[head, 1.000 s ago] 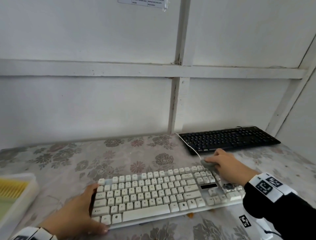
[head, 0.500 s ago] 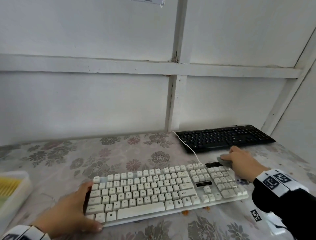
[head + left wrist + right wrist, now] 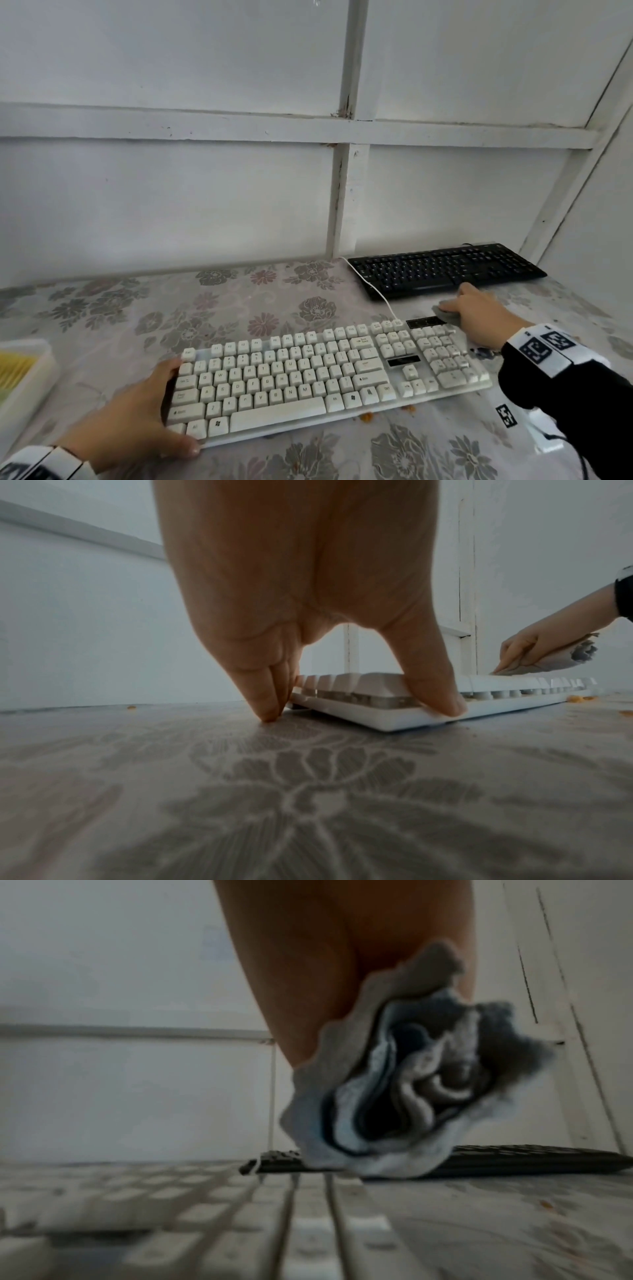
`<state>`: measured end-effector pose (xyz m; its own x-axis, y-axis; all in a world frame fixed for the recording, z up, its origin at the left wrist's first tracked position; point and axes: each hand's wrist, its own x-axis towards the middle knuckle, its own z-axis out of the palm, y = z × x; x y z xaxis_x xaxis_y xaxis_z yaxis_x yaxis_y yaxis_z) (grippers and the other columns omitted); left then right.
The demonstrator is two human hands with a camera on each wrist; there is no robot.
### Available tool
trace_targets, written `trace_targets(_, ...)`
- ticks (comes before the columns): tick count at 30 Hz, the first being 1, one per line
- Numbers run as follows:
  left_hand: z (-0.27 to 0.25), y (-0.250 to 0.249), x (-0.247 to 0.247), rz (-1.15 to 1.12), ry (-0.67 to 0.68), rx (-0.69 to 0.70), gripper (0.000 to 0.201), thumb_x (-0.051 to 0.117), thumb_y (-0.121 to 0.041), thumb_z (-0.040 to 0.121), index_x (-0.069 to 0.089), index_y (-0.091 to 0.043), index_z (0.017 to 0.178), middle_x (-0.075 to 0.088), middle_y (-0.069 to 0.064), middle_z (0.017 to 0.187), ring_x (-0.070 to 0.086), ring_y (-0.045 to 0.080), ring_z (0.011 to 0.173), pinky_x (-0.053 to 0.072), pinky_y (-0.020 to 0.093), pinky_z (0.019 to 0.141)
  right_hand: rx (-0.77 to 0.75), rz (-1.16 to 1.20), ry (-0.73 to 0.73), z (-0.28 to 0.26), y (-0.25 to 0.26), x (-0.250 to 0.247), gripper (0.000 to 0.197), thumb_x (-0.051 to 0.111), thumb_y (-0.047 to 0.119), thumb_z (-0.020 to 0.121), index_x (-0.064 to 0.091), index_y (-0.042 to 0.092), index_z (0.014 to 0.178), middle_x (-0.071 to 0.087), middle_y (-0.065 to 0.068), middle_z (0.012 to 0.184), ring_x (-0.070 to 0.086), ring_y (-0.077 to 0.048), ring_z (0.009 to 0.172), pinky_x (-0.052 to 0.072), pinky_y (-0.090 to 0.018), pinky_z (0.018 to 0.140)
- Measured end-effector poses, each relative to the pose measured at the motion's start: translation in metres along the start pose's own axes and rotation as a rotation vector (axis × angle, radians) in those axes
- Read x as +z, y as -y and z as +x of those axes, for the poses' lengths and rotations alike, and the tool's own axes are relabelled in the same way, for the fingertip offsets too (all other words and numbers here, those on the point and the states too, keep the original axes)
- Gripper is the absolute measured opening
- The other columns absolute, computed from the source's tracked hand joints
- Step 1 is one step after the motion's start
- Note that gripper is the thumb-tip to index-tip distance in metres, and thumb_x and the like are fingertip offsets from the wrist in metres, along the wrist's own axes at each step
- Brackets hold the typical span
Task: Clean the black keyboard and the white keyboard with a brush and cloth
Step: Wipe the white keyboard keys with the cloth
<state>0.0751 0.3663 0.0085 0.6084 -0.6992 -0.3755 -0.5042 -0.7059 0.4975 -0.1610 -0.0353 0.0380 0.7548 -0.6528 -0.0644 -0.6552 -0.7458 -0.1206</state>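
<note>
The white keyboard (image 3: 322, 380) lies across the near middle of the flowered table. My left hand (image 3: 137, 421) grips its left end, thumb (image 3: 435, 685) on the front edge and fingers (image 3: 267, 696) against the side. At the far right corner of the white keyboard (image 3: 377, 699) my right hand (image 3: 479, 318) holds a bunched grey cloth (image 3: 448, 313) and presses it down there. The cloth (image 3: 404, 1085) hangs crumpled under the palm in the right wrist view. The black keyboard (image 3: 445, 269) rests behind, near the wall. No brush is in view.
A pale tray with something yellow in it (image 3: 20, 377) stands at the table's left edge. Orange crumbs (image 3: 366, 416) lie by the white keyboard's front edge. A white cable (image 3: 373, 287) runs past the black keyboard's left end. White walls close the back and right.
My right hand has slid the cloth rightward along the white keyboard's back row to its far right corner. The left hand keeps its hold. The head view has tilted up slightly.
</note>
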Motion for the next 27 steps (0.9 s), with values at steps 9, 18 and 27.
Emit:
trace_targets(9, 0.000, -0.002, -0.001, -0.001, -0.020, 0.011, 0.139, 0.064, -0.082, 0.015, 0.011, -0.038, 0.136, 0.050, -0.018, 0.122, 0.051, 0.002, 0.109, 0.039, 0.019, 0.094, -0.029, 0.061, 0.117, 0.005, 0.006, 0.004, 0.024, 0.051, 0.008, 0.092, 0.069, 0.009, 0.108, 0.065, -0.005, 0.105, 0.057, -0.006, 0.079, 0.035, -0.006, 0.063)
trace_targets(18, 0.001, -0.001, 0.002, -0.011, -0.052, -0.022, 0.137, 0.077, -0.072, 0.027, 0.010, -0.033, 0.140, 0.052, -0.013, 0.126, 0.052, 0.005, 0.110, 0.040, 0.023, 0.101, -0.276, 0.146, 0.030, 0.003, 0.117, -0.012, 0.026, 0.052, 0.010, 0.094, 0.070, 0.013, 0.112, 0.071, -0.008, 0.099, 0.061, -0.015, 0.080, 0.045, -0.015, 0.079)
trace_targets(27, -0.007, -0.011, -0.001, -0.072, -0.034, -0.019, 0.134, 0.076, -0.059, 0.037, -0.002, -0.027, 0.141, 0.045, -0.021, 0.124, 0.046, 0.004, 0.112, 0.034, 0.007, 0.079, -0.763, -0.001, 0.139, -0.039, 0.310, 0.039, 0.029, 0.044, 0.004, 0.093, 0.062, 0.009, 0.115, 0.039, -0.014, 0.113, 0.040, -0.036, 0.109, 0.038, -0.042, 0.086)
